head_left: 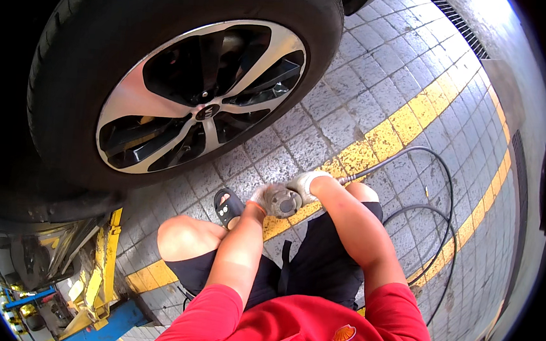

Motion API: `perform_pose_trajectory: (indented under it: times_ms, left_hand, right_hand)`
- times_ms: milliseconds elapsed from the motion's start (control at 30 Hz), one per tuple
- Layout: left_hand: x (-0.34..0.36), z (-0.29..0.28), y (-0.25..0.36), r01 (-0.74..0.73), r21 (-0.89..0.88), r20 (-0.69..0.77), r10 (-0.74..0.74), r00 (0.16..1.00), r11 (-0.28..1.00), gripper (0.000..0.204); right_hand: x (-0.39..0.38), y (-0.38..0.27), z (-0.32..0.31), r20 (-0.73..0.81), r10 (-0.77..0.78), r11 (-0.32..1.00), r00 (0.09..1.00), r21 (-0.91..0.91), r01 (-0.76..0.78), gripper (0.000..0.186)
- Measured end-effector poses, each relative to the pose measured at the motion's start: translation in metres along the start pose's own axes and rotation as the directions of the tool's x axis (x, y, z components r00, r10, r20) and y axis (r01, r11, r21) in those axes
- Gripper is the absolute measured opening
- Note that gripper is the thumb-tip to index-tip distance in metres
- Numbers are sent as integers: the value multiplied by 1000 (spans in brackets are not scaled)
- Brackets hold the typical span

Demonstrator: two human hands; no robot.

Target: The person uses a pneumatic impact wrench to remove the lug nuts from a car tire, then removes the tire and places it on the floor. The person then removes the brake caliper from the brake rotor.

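Note:
A grey metal air tool (285, 202) is held low between my knees, its round end turned up toward the camera. My right hand (305, 187), in a whitish glove, grips it, and a black hose (427, 155) joins it on that side. My left hand (261, 194), with an orange band at the wrist, is against the tool's left side, its fingers blurred and partly hidden. Above both hands is a large car wheel (208, 112) with a black-and-silver alloy rim; the tool does not touch it.
A yellow and blue steel lift (102, 272) stands at the lower left under the car. A black sandal (226, 205) is on the tiled floor (371, 82), which has yellow painted bands (419, 117). The hose loops at the right; a drain grate (460, 25) is at the upper right.

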State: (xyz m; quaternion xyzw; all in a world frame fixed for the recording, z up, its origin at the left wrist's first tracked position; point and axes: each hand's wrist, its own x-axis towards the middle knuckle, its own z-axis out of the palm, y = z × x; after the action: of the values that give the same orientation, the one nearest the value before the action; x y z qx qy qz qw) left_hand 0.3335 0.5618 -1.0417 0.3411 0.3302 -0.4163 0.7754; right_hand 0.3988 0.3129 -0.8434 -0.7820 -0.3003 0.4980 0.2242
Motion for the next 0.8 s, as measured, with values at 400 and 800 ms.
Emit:
perform_pose_trajectory:
  times_ms: [400, 800]
  left_hand:
    - [-13, 14, 10, 22, -275, 78, -1, 997, 961, 49]
    - [-172, 249, 207, -445, 106, 47, 443, 895, 889, 28]
  right_hand:
    - [9, 10, -2, 24, 69, 995, 997, -77, -67, 58]
    - [-1, -26, -62, -906, -3, 796, 424, 254, 549, 42]
